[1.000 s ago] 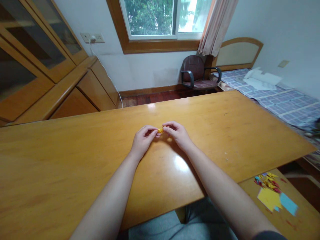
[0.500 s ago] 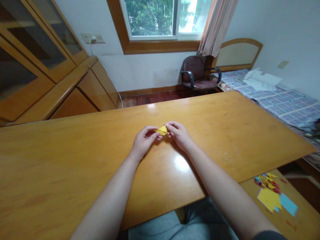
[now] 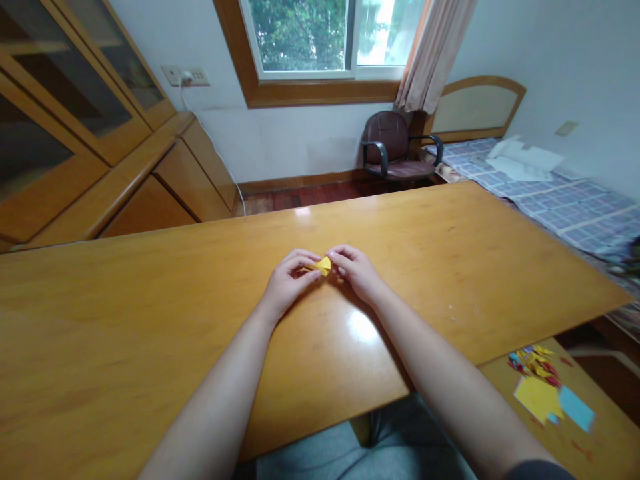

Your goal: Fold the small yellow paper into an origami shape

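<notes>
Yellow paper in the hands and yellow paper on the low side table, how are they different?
The folded yellow paper is small and creased into a pointed shape; the flat yellow sheet is larger and unfolded. The folded yellow paper is pinched between the left hand and right hand above the big table; the flat yellow sheet lies untouched on the side table beside a blue sheet. Both are yellow paper.

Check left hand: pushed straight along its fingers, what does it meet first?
The small yellow folded paper piece, which the left hand pinches at its fingertips. Directly beyond it, probably at the same depth, is the right hand, holding the paper's other end.
</notes>
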### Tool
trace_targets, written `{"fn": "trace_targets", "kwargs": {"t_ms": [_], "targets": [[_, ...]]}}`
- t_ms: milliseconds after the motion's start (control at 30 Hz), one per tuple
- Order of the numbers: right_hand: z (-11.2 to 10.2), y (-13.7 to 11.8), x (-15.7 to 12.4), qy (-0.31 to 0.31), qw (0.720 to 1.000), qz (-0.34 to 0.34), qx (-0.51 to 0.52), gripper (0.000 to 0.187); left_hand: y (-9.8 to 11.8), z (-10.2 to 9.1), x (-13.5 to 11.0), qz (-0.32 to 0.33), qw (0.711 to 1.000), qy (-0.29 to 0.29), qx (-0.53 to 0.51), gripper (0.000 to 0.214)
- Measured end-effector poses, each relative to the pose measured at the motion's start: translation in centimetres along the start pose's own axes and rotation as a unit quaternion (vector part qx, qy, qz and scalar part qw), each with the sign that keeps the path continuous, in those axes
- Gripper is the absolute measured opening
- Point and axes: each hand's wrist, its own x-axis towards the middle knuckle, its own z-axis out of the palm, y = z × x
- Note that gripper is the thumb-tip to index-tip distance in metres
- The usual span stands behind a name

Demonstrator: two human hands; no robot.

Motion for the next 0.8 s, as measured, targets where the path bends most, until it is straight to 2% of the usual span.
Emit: {"fn": "trace_targets", "kwargs": {"t_ms": [67,167,267,367,567,800], "targets": [[0.1,0.0,-0.1,0.015,0.999,-0.025,-0.017,0.029,0.0,0.0,0.0,-0.007,1.000,-0.001,-0.012,0.016],[0.2,-0.3,-0.4,0.034,0.990,-0.100,-0.088,0.023,-0.1,0.0,0.0,-0.014,0.999,0.006,-0.031,0.017],[0.2,-0.8,-0.8,0.004,0.960,-0.198,-0.196,0.013,-0.3,0.0,0.0,-0.017,0.998,0.015,-0.060,0.016],[0.1,-1.1,-1.1,-0.025,0.937,-0.246,-0.247,0.014,-0.5,0.0,0.0,-0.013,0.997,0.018,-0.073,0.012],[0.0,-1.3,-1.2,-0.060,0.922,-0.263,-0.278,0.017,-0.9,-0.2,0.1,-0.013,0.996,0.017,-0.088,0.010],[0.1,-1.5,-1.4,-0.056,0.918,-0.274,-0.281,0.015,-0.8,-0.2,0.1,-0.021,0.993,0.025,-0.109,0.010]]}}
